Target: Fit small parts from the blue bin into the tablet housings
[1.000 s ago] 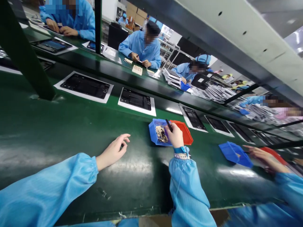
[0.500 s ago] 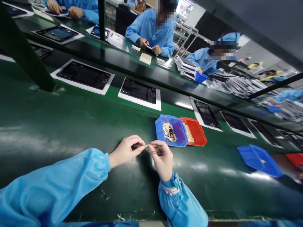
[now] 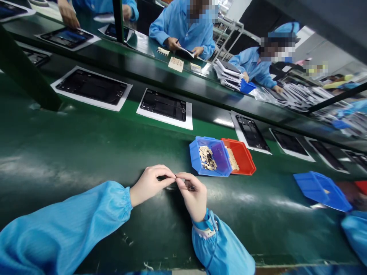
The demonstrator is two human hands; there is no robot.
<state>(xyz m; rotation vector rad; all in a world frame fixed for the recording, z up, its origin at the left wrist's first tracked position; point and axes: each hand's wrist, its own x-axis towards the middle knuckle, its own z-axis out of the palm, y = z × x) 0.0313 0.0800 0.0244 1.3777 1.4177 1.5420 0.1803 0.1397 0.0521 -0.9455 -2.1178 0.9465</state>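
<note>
My left hand (image 3: 151, 183) and my right hand (image 3: 193, 193) meet tip to tip above the green bench (image 3: 94, 152). Both are closed in a pinch. Between the fingertips is a tiny dark bit, too small to name. Just beyond my right hand stands a blue bin (image 3: 222, 162) holding small tan and black pieces (image 3: 208, 158). A red bin (image 3: 246, 160) with tan pieces (image 3: 233, 158) touches its right side. A band circles my right wrist over the blue sleeve.
Black tablet housings (image 3: 91, 86) on white sheets line the far side of the bench. A second blue bin (image 3: 321, 189) stands at right, near another person's sleeve (image 3: 355, 231). A green post (image 3: 34, 76) rises at left. Co-workers in blue (image 3: 183, 30) sit across the bench.
A small tan piece showed between my fingertips before; now only a tiny dark bit shows there. My fingertips have come closer together. A neighbour's sleeve has come in at the right.
</note>
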